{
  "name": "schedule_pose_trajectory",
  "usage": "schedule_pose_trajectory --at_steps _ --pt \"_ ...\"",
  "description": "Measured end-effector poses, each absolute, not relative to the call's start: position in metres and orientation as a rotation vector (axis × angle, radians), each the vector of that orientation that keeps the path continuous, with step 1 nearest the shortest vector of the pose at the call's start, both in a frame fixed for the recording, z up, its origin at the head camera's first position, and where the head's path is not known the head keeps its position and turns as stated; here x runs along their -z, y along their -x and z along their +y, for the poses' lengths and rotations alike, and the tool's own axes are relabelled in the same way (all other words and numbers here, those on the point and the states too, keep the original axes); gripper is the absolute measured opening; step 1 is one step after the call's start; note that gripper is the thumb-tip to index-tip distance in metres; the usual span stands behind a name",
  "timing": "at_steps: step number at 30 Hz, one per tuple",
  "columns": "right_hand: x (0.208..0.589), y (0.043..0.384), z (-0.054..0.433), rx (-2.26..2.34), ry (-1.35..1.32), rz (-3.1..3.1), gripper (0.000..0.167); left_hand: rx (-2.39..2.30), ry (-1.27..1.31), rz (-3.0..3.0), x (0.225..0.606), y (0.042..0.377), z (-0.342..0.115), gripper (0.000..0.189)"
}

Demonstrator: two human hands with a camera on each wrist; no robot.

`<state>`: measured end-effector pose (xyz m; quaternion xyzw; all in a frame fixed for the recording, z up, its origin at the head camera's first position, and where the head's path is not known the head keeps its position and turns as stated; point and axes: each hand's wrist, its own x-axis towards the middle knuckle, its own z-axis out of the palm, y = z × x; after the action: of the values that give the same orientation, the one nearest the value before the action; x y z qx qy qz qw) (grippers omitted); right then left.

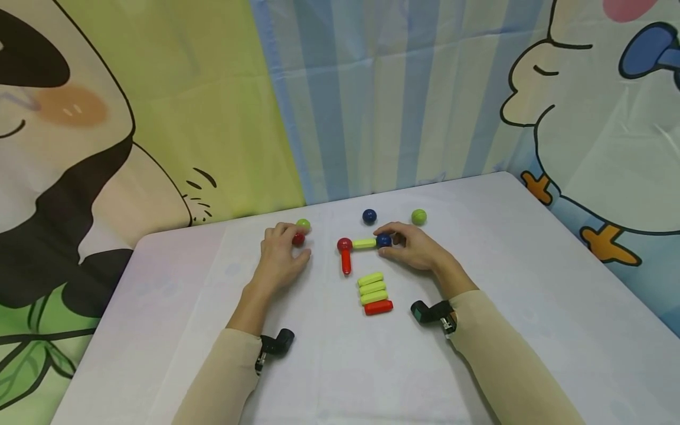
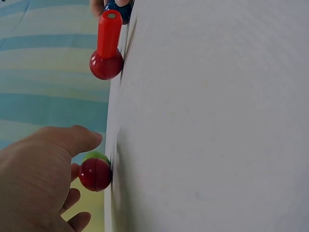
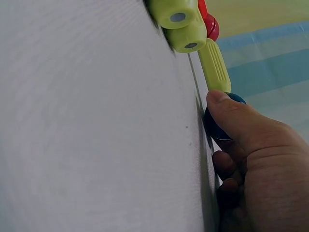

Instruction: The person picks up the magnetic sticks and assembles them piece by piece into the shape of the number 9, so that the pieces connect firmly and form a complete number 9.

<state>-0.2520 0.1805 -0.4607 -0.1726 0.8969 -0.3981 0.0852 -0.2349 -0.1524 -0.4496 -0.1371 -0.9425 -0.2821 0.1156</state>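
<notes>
My right hand [image 1: 417,248] pinches a dark blue ball [image 1: 383,240] between thumb and fingers. A yellow-green rod [image 1: 364,244] runs from that ball to a red ball [image 1: 344,244], from which a red rod [image 1: 346,262] points toward me, making an L shape on the table. On the left, my left hand [image 1: 278,257] reaches around a loose red ball [image 1: 298,239], its thumb held apart from it. In the left wrist view this loose ball [image 2: 95,175] partly hides a green ball [image 2: 96,156] behind it.
Several yellow-green rods [image 1: 372,287] lie side by side in front of the joined pieces, with a red rod [image 1: 378,307] nearest me. Farther back sit another dark blue ball [image 1: 369,216] and a green ball [image 1: 419,216]. Printed curtains stand behind the white table [image 1: 531,283].
</notes>
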Motion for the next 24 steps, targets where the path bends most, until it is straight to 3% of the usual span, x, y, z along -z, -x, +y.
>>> schedule_pose_trajectory --at_steps 24 --pt "0.462 0.250 0.177 1.170 0.532 2.751 0.042 0.756 0.264 -2.853 0.451 0.236 -0.172 0.038"
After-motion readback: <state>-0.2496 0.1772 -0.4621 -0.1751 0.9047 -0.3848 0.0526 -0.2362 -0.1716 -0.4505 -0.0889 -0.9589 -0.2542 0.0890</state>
